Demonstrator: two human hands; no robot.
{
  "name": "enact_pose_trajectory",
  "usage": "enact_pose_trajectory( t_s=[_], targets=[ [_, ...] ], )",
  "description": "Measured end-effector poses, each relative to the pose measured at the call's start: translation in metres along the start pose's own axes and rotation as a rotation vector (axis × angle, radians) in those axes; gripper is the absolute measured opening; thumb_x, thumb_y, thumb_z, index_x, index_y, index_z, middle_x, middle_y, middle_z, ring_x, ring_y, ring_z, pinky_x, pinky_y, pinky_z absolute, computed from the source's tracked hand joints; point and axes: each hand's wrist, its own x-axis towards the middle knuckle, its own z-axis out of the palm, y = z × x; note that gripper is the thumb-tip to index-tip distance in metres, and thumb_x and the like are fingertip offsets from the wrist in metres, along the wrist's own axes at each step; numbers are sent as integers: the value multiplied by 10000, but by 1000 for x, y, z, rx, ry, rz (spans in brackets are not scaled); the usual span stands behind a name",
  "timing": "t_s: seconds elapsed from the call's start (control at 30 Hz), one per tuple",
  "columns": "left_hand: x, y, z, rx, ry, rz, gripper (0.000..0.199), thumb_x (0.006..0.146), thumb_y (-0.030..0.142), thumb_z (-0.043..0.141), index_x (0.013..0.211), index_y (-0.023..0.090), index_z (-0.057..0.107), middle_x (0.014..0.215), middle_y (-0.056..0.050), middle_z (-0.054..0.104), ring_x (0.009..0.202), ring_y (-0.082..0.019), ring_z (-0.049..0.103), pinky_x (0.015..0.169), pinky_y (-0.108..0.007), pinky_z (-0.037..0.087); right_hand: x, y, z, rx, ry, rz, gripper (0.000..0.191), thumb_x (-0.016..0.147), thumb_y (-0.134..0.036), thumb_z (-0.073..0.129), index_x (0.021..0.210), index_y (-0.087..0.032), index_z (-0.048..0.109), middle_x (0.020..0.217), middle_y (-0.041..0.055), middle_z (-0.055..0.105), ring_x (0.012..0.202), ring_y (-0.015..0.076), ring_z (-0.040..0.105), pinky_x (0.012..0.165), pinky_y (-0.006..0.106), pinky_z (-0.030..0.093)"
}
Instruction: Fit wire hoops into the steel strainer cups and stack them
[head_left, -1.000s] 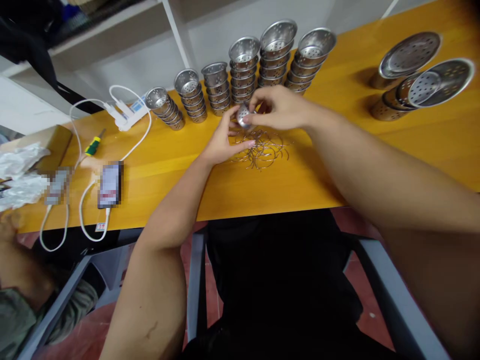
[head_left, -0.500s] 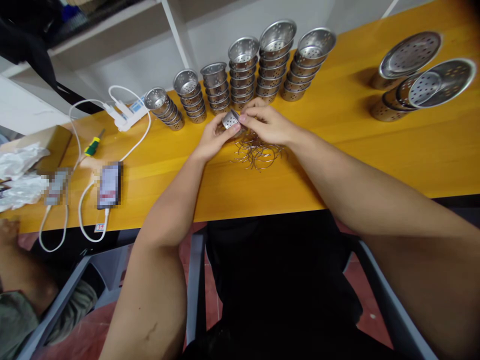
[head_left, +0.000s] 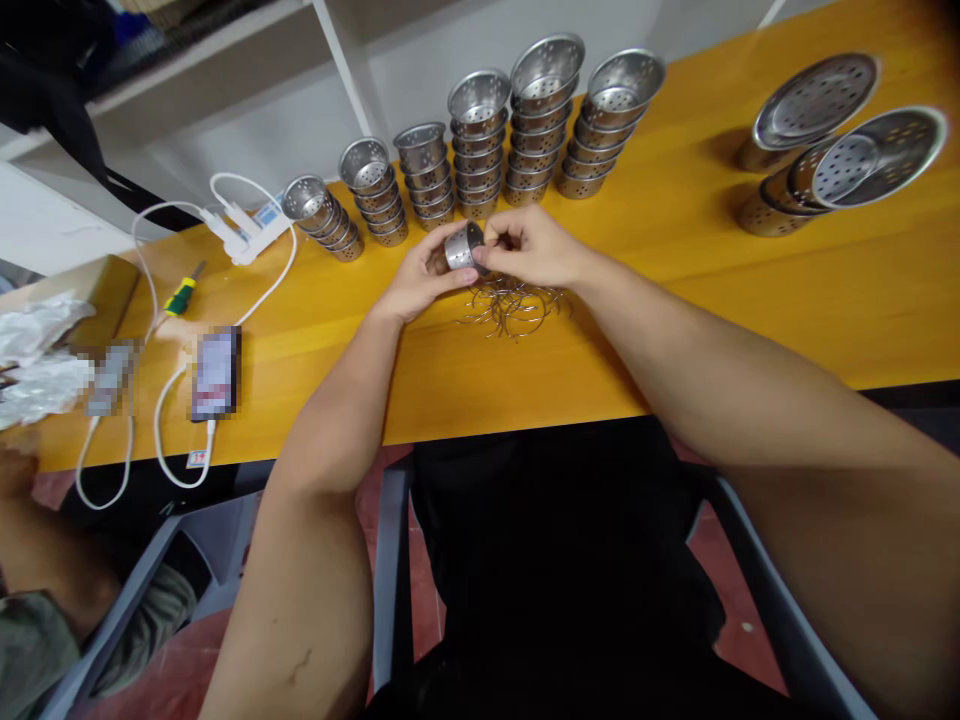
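A small perforated metal cup [head_left: 458,250] lies on its side in my left hand [head_left: 420,278], whose fingers and thumb wrap round it. My right hand [head_left: 529,246] is closed at the cup's right end, with the thumb and fingertips pinched together against its edge. Whatever sits in that pinch is too small to make out. Just below both hands, a loose tangle of thin curved metal wires [head_left: 517,308] rests on the table.
Several stacks of perforated metal cups [head_left: 480,150] line the table's back. Larger perforated cups [head_left: 776,210] stand at the right. At the left are a power strip [head_left: 259,235], a green-yellow screwdriver [head_left: 181,296], a cabled phone [head_left: 215,372], plastic bags [head_left: 45,350] and another person's arm [head_left: 49,520].
The cup has turned in my left hand, so its end now faces my right hand. My right fingers have curled in closer at its edge.
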Motion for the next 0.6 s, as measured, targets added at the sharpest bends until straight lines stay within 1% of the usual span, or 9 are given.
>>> enact_pose_trajectory(
  t_s=[0.07,0.17,0.27,0.33,0.4,0.5,0.6],
  targets=[
    [2,-3,-2,-1,-10,10,1153,735,765,1246,1713,398,758,1747,-78,775,1746,-467,737,1473,-776,596,1,-1,0,6,-6,7,682,1052,-651,1068,864,-251,549,795,14,477,821,200,409,707,347,400],
    [3,-8,-2,-22,-13,10,1168,753,766,1238,1742,394,738,1776,-92,761,1796,-499,690,1478,-820,579,3,-4,1,1,15,25,714,1040,-667,1080,845,-253,532,785,17,470,812,201,396,684,344,363],
    [5,-12,-2,-34,-11,22,1182,774,789,1218,1764,385,714,1816,-108,732,1864,-520,617,1518,-859,518,5,-4,2,11,49,40,738,1023,-680,1092,822,-254,524,789,20,459,806,200,385,680,352,340],
    [6,-12,0,-36,-7,36,1160,794,816,1197,1759,389,714,1818,-103,730,1885,-512,596,1534,-857,493,5,-3,3,30,64,48,747,1014,-709,1085,819,-253,527,803,26,470,813,205,393,691,360,345],
    [6,-7,4,-41,8,41,1131,786,843,1190,1724,398,741,1787,-90,753,1843,-492,646,1510,-830,535,5,-1,3,55,73,50,758,1010,-768,1064,831,-258,532,827,34,491,823,216,407,709,373,377],
    [3,8,11,-30,61,8,1120,739,874,1199,1662,389,790,1734,-86,793,1708,-458,763,1434,-779,635,5,2,4,66,94,42,792,997,-881,1010,854,-276,520,855,43,494,831,236,414,752,415,460],
    [-1,22,18,0,107,-37,1129,719,907,1189,1633,362,812,1712,-105,801,1657,-441,799,1407,-762,662,5,3,6,19,112,69,841,950,-997,958,880,-300,494,856,45,454,853,265,421,801,483,551]
  ],
)
